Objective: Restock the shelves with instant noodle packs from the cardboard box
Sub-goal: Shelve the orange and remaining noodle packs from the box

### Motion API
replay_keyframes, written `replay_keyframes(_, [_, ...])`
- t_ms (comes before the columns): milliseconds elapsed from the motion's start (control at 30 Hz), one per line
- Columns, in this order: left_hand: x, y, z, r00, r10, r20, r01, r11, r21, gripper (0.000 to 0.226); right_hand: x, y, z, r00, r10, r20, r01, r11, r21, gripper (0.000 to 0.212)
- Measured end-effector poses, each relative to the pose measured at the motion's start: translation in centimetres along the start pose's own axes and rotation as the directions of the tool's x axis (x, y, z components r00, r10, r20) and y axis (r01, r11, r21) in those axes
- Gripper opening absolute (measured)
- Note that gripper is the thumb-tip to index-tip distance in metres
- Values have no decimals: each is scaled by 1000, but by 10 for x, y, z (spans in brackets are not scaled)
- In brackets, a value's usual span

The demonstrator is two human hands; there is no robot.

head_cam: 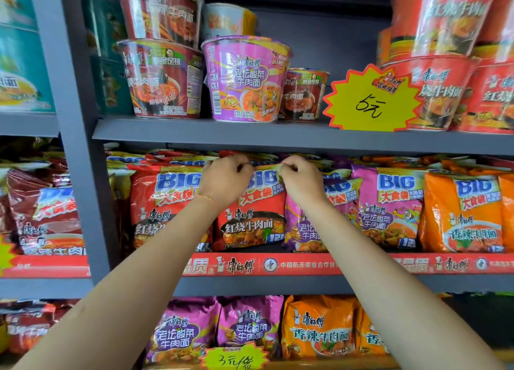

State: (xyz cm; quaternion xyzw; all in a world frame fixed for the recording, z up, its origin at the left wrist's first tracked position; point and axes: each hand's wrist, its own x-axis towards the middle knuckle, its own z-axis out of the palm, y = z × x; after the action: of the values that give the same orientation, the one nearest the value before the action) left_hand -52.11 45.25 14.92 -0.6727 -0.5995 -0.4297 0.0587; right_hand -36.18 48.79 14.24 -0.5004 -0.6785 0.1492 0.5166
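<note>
One head-worn wide-angle view, close up on the shelving.

The camera sits on the person's head and faces straight into the grey shelf unit (194, 135), near enough that both forearms reach up from the bottom edge to the middle shelf at centre frame. It looks level to slightly down: three shelf tiers stack through the frame, an upright post (75, 119) runs down the left, and the wide lens bends the edges. No second view shares the scene.
</note>
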Motion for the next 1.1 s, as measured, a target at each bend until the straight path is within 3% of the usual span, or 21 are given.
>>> replay_keyframes(133, [14, 0, -3, 999, 32, 30, -36, 990, 135, 21, -2, 2, 0, 1000, -25, -5, 25, 999, -35, 18])
replay_keyframes(300, [22, -9, -10, 985, 72, 158, -73, 997, -1, 23, -4, 2, 1, 998, -59, -16, 57, 991, -124, 20])
replay_keyframes(400, [19, -11, -14, 975, 100, 199, -110, 993, 43, 32, -4, 2, 3, 997, -70, -14, 67, 987, -147, 21])
replay_keyframes(667, [21, -2, -11, 982, 92, 165, -120, 978, 168, 18, -5, 3, 1, 997, -70, 32, 75, 984, -161, 16])
replay_keyframes(900, [24, 2, -9, 985, 102, 142, -133, 963, 235, 20, -7, 8, -2, 987, -125, 100, 140, 977, -158, 6])
replay_keyframes(1100, [20, -9, 3, 973, 214, 83, -229, 868, 442, 24, -4, 9, -3, 993, -95, 66, 104, 983, -154, 9])
